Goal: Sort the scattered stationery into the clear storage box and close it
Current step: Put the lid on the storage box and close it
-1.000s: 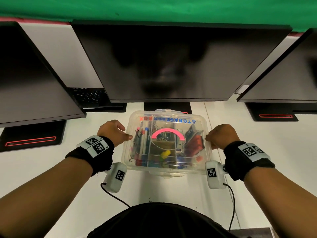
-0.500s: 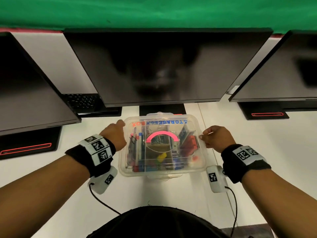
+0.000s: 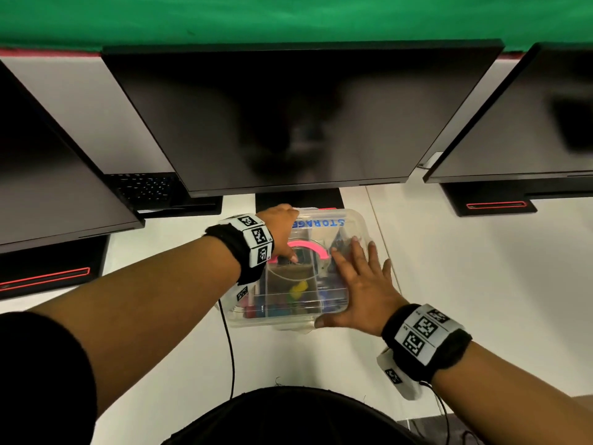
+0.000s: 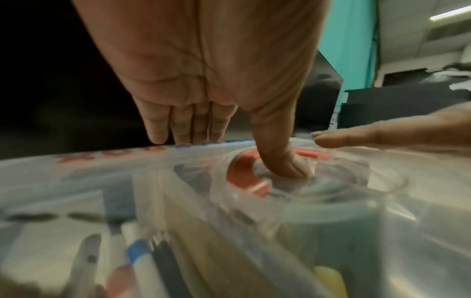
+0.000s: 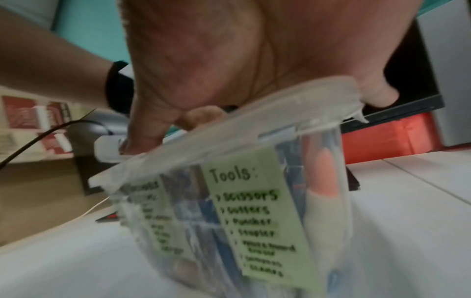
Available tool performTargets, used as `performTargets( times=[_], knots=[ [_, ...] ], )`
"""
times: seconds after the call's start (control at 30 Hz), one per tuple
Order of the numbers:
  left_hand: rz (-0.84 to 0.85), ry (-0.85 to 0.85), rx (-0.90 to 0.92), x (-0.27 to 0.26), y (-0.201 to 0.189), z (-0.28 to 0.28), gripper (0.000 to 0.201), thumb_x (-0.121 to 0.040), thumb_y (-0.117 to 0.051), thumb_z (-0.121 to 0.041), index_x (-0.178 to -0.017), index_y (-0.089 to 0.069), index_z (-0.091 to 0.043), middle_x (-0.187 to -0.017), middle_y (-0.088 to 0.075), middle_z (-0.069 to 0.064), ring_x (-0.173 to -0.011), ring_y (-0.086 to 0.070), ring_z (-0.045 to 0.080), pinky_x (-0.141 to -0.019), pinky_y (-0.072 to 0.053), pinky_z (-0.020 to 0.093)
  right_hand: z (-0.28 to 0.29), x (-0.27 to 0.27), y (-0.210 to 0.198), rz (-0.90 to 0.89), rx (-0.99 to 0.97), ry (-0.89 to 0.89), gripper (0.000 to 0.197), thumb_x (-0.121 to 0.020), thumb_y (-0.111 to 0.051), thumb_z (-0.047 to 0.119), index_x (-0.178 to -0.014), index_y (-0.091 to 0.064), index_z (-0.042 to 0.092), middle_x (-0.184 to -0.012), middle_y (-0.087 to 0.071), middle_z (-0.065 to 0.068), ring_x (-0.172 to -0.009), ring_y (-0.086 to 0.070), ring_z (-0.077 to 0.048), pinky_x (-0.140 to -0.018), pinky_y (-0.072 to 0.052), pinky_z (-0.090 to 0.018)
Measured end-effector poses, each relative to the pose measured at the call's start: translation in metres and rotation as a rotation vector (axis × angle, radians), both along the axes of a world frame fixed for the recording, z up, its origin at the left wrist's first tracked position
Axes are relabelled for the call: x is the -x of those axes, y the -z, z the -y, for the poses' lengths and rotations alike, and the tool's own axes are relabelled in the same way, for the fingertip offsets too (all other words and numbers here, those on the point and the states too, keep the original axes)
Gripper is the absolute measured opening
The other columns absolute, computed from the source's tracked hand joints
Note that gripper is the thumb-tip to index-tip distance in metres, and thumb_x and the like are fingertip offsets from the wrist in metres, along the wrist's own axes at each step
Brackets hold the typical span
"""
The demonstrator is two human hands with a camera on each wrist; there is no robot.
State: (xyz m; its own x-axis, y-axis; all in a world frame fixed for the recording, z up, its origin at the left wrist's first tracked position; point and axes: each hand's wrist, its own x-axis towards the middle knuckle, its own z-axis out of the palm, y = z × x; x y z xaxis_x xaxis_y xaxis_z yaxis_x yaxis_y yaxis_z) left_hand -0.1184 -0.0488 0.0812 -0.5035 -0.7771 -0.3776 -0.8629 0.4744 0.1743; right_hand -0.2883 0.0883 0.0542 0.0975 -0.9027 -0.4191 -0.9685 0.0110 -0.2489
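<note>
The clear storage box [image 3: 359,220] stands on the white desk with its lid [image 3: 308,297] on and pens and other stationery showing through it. My left hand [image 3: 282,229] reaches across the lid's far left part. Its fingers [image 4: 178,129] point straight down at the far edge, and its thumb [image 4: 277,157] presses into the recess by the pink handle [image 3: 313,246]. My right hand [image 3: 359,284] lies flat on the right half of the lid with fingers spread. In the right wrist view the palm [image 5: 242,50] covers the lid [image 5: 254,125] above a green "Tools:" label [image 5: 254,221].
Three dark monitors [image 3: 288,117] [image 3: 48,171] [image 3: 529,123] stand close behind the box, their bases on the desk [image 3: 449,284]. A keyboard [image 3: 144,187] lies at the back left. A black cable [image 3: 229,348] runs from the left wrist toward me.
Both hands have left the box's sides and come onto the lid. The left reached over to the handle, and the right uncurled and spread flat.
</note>
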Motion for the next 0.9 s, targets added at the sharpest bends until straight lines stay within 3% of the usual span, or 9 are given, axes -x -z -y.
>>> performTargets(
  times=[0.1, 0.2, 0.3, 0.43, 0.57, 0.7, 0.8, 0.9],
  knots=[
    [0.013, -0.003, -0.015, 0.003, 0.002, 0.003, 0.102, -0.059, -0.084, -0.041, -0.141, -0.031, -0.010, -0.139, -0.040, 0.005, -0.124, -0.047, 0.024, -0.105, -0.041, 0.035, -0.004, -0.007, 0.008, -0.074, 0.046, -0.122, 0.133, -0.043, -0.042, 0.094, -0.142, 0.026, 0.038, -0.146, 0.042, -0.005, -0.129, 0.039, -0.034, -0.104, 0.017, -0.063],
    [0.043, 0.006, -0.048, 0.008, 0.001, 0.008, 0.107, -0.055, -0.087, -0.040, -0.140, -0.030, -0.010, -0.138, -0.042, 0.007, -0.125, -0.047, 0.025, -0.105, -0.041, 0.038, -0.005, -0.010, 0.013, -0.105, 0.119, -0.166, 0.120, -0.058, -0.044, 0.089, -0.142, 0.025, 0.038, -0.144, 0.040, -0.005, -0.130, 0.038, -0.036, -0.105, 0.019, -0.064],
    [0.047, 0.006, -0.067, 0.009, 0.000, 0.012, 0.110, -0.054, -0.087, -0.040, -0.142, -0.027, -0.011, -0.139, -0.041, 0.008, -0.126, -0.045, 0.025, -0.106, -0.040, 0.037, -0.005, -0.011, 0.012, -0.123, 0.141, -0.172, 0.116, -0.061, -0.043, 0.087, -0.145, 0.019, 0.037, -0.142, 0.040, -0.004, -0.131, 0.037, -0.035, -0.107, 0.018, -0.063],
    [0.006, -0.025, -0.088, 0.005, 0.004, 0.013, 0.114, -0.054, -0.087, -0.039, -0.145, -0.023, -0.015, -0.140, -0.040, 0.005, -0.128, -0.044, 0.024, -0.106, -0.039, 0.036, -0.005, -0.013, 0.013, -0.123, 0.170, -0.156, 0.114, -0.059, -0.044, 0.086, -0.146, 0.010, 0.037, -0.152, 0.029, -0.007, -0.132, 0.034, -0.035, -0.106, 0.016, -0.065],
    [-0.006, -0.031, -0.100, 0.005, 0.006, 0.016, 0.112, -0.051, -0.088, -0.038, -0.143, -0.027, -0.019, -0.134, -0.045, 0.004, -0.124, -0.045, 0.023, -0.104, -0.041, 0.037, -0.006, -0.014, 0.017, -0.138, 0.205, -0.154, 0.111, -0.056, -0.041, 0.086, -0.142, 0.012, 0.039, -0.158, 0.013, -0.011, -0.133, 0.027, -0.038, -0.103, 0.013, -0.067],
    [0.022, -0.019, -0.100, 0.011, 0.005, 0.019, 0.108, -0.049, -0.090, -0.036, -0.140, -0.033, -0.020, -0.129, -0.047, 0.005, -0.121, -0.046, 0.024, -0.099, -0.041, 0.034, -0.004, -0.013, 0.014, -0.117, 0.195, -0.178, 0.110, -0.055, -0.040, 0.086, -0.142, 0.011, 0.041, -0.158, 0.017, -0.006, -0.143, 0.020, -0.037, -0.102, 0.017, -0.062],
    [0.036, -0.030, -0.098, 0.011, 0.008, 0.016, 0.115, -0.055, -0.087, -0.036, -0.147, -0.020, -0.017, -0.140, -0.039, 0.006, -0.129, -0.040, 0.026, -0.105, -0.037, 0.034, -0.005, -0.005, 0.010, 0.098, 0.259, -0.075, 0.098, -0.061, -0.042, 0.080, -0.143, -0.017, 0.034, -0.160, -0.001, -0.001, -0.145, -0.004, -0.025, -0.115, -0.002, -0.051],
    [0.045, -0.033, -0.109, 0.009, 0.010, 0.012, 0.120, -0.060, -0.084, -0.037, -0.149, -0.008, -0.018, -0.150, -0.029, 0.006, -0.137, -0.033, 0.027, -0.113, -0.031, 0.037, -0.004, -0.003, 0.011, 0.309, 0.424, 0.299, 0.073, -0.080, -0.043, 0.056, -0.140, -0.035, 0.016, -0.151, -0.028, -0.010, -0.135, -0.026, -0.027, -0.110, -0.023, -0.032]
  ],
)
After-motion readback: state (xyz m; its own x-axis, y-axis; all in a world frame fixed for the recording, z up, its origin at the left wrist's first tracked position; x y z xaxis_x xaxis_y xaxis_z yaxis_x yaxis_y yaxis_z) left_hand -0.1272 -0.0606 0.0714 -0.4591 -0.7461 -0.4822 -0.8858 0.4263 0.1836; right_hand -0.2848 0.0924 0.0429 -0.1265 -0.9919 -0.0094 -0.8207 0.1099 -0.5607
